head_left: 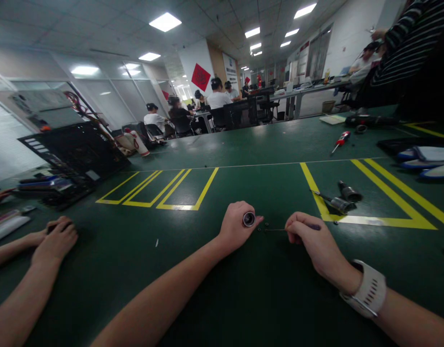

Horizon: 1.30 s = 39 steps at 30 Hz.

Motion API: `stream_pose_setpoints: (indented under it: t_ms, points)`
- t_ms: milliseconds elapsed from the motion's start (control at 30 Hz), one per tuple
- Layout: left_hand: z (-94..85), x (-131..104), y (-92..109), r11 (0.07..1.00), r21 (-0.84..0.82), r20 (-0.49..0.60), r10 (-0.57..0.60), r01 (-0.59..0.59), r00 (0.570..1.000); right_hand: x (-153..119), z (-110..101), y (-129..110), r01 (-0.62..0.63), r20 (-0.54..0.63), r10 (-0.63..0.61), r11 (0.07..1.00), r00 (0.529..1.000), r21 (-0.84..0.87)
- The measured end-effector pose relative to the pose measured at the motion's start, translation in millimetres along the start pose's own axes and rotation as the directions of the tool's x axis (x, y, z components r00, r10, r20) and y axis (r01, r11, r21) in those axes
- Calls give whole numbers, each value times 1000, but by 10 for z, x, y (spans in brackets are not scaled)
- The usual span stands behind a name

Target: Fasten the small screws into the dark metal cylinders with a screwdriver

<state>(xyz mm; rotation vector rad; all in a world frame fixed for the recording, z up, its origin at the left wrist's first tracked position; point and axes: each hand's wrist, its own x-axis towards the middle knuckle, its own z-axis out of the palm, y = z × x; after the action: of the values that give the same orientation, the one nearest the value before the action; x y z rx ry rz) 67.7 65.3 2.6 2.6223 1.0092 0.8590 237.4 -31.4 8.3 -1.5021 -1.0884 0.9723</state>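
Note:
My left hand (237, 226) is wrapped round a dark cylindrical part (248, 219) with a round metal-rimmed opening facing up. Pinched in my right hand (308, 236) is a thin tool (276, 230) with a dark handle; its slender shaft points left. Two tiny dark pieces (267, 223) lie on the green tabletop (215, 299) between my hands, by the tool's tip. Beyond my right hand, metal cylindrical parts (343, 206) rest near the yellow tape, one with a thin rod. A small nut-like piece (335, 222) sits on the tape.
A red screwdriver (340, 142) lies at the back right, near a dark tool (372, 121). Another person's hands (58, 238) rest at the left. Black equipment (75, 154) stands at the back left; blue-and-white items (429, 161) lie far right.

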Motion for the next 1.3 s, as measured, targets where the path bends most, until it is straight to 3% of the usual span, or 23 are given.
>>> stream_pose_setpoints:
  t_ms: [133,233,433,567,667,833,933,1300]
  points:
    - [-64,21,18,997,54,-45,-58,60,997,-43,-57,-125,67,85,-44,952,995,-297]
    - [-93,26,9,985,15,-55,-169,170,984,-78,-65,-169,127,104,-94,916,990,-381]
    - [-90,24,-40,948,-140,-44,-294,285,955,-59,-27,-40,146,61,-137,972,989,-184]
    - [-93,38,-25,876,-329,36,-362,353,931,-75,-39,39,201,9,-201,980,980,10]
    - [-94,49,20,726,-538,153,-416,428,897,-127,-46,31,306,-33,-305,951,952,49]
    - [-64,45,120,281,-804,357,-477,524,803,-197,-10,-43,392,62,-389,918,919,-65]
    - [-44,35,174,174,-839,387,-475,516,790,-202,31,-50,445,103,-433,879,896,-172]
    - [-60,15,271,282,-830,303,-497,482,813,-244,115,-34,665,227,-632,642,741,-382]
